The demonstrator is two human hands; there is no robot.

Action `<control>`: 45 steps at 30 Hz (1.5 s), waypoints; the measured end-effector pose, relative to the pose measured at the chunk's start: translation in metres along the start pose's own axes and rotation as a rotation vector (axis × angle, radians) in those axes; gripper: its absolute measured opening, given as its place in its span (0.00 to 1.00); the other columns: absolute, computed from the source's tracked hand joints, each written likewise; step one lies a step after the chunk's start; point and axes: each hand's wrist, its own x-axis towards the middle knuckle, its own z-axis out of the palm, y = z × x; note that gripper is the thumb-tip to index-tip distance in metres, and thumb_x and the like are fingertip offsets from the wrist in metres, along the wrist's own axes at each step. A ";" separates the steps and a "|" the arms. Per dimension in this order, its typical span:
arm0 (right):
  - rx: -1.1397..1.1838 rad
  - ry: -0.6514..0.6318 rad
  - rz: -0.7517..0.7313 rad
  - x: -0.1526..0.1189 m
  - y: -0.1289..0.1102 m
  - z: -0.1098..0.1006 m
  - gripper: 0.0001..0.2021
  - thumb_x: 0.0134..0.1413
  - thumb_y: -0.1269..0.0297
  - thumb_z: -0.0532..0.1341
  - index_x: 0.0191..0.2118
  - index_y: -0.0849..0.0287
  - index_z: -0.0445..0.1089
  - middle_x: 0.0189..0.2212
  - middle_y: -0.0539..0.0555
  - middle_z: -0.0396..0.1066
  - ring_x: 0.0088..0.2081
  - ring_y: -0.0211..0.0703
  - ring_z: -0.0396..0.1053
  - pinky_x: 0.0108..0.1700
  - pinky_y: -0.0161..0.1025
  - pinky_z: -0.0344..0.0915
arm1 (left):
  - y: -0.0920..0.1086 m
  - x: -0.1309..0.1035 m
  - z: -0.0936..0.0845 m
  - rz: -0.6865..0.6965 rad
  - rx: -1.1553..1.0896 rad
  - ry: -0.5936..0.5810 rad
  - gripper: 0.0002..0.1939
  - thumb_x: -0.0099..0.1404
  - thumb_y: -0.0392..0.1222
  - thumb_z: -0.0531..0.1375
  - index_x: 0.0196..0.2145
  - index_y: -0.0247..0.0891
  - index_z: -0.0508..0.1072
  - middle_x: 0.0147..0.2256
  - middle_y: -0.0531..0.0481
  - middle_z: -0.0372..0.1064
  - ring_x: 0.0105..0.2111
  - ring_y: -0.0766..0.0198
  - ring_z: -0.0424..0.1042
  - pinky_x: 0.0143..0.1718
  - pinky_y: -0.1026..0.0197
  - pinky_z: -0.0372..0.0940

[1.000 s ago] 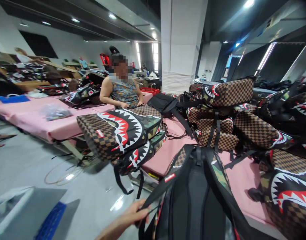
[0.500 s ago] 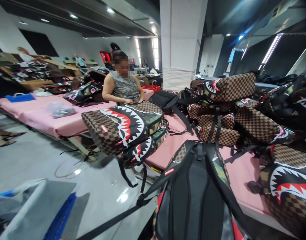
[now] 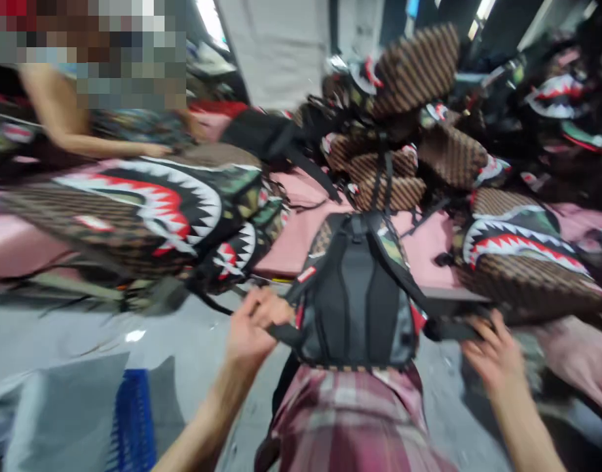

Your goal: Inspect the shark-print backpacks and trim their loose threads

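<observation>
A backpack (image 3: 357, 295) with a black padded back panel faces up in front of me, its bottom end against my plaid clothing. My left hand (image 3: 259, 321) is closed on the backpack's left shoulder strap (image 3: 285, 335), beside the bag's lower left corner. On the other side, my right hand (image 3: 492, 347) grips the right strap (image 3: 448, 329), pulled out sideways. The far end of the bag rests on the pink tabletop (image 3: 291, 229). Motion blurs the view, so the fingertips are not sharp.
Backpacks with shark-mouth prints (image 3: 183, 203) lie to the left, and another one (image 3: 521, 255) lies on the right. More checkered bags (image 3: 413, 72) are piled behind. A co-worker's arm (image 3: 65, 124) reaches in at upper left. A blue-edged grey item (image 3: 75, 413) is at lower left.
My view has tilted down and both my hands now show, each on a strap. The left strap, earlier stretched toward the lower left, is now gathered near the bag.
</observation>
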 end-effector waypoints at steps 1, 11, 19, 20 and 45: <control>0.054 0.010 0.038 -0.005 0.005 -0.003 0.15 0.61 0.54 0.51 0.28 0.55 0.64 0.17 0.45 0.58 0.14 0.29 0.52 0.18 0.30 0.56 | 0.000 0.004 0.012 0.064 -0.071 0.035 0.19 0.68 0.37 0.42 0.19 0.38 0.53 0.13 0.59 0.41 0.13 0.72 0.50 0.19 0.68 0.57; 0.442 -0.298 0.098 -0.005 0.011 0.007 0.20 0.59 0.49 0.49 0.22 0.57 0.53 0.13 0.38 0.38 0.12 0.29 0.29 0.15 0.28 0.46 | 0.000 0.016 0.036 0.219 0.369 0.167 0.16 0.65 0.31 0.42 0.20 0.39 0.48 0.14 0.58 0.37 0.14 0.70 0.45 0.23 0.70 0.59; -0.169 -0.677 0.114 -0.004 0.037 -0.049 0.22 0.42 0.41 0.60 0.22 0.59 0.64 0.10 0.42 0.55 0.12 0.31 0.49 0.18 0.31 0.50 | 0.004 -0.001 -0.017 -0.263 1.105 0.139 0.21 0.50 0.63 0.57 0.20 0.41 0.62 0.13 0.57 0.53 0.16 0.69 0.53 0.18 0.64 0.56; -0.330 -0.787 0.151 0.000 0.042 -0.062 0.21 0.42 0.44 0.62 0.23 0.61 0.67 0.12 0.46 0.61 0.16 0.33 0.56 0.21 0.32 0.54 | 0.013 -0.009 -0.030 -0.369 1.192 0.127 0.21 0.40 0.60 0.65 0.21 0.41 0.67 0.16 0.53 0.62 0.19 0.64 0.61 0.21 0.60 0.61; -1.221 -0.520 -0.438 -0.021 0.074 0.084 0.04 0.56 0.71 0.53 0.36 0.58 0.64 0.28 0.53 0.72 0.31 0.42 0.71 0.30 0.33 0.52 | -0.078 0.057 -0.061 -0.221 1.841 0.072 0.20 0.50 0.59 0.55 0.18 0.40 0.58 0.16 0.56 0.55 0.20 0.65 0.60 0.24 0.63 0.54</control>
